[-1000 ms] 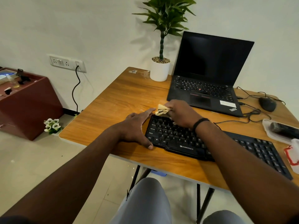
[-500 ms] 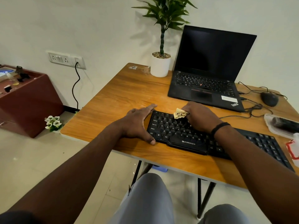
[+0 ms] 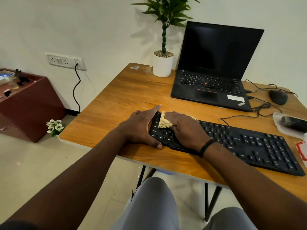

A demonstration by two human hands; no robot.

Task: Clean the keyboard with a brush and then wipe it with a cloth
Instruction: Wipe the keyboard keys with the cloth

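A black full-size keyboard (image 3: pixel 232 140) with white key legends lies slanted across the near part of the wooden worktop (image 3: pixel 116 103). The right hand (image 3: pixel 184 130) presses a crumpled tan cloth (image 3: pixel 163 122) onto the keyboard's left-end keys, fingers laid flat over it. The left hand (image 3: pixel 141 127) braces the keyboard's left edge, forefinger straight, thumb at the near corner.

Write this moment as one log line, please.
step: wiping | right hand: presses cloth on keyboard left end | left hand: braces keyboard edge | brush: not seen
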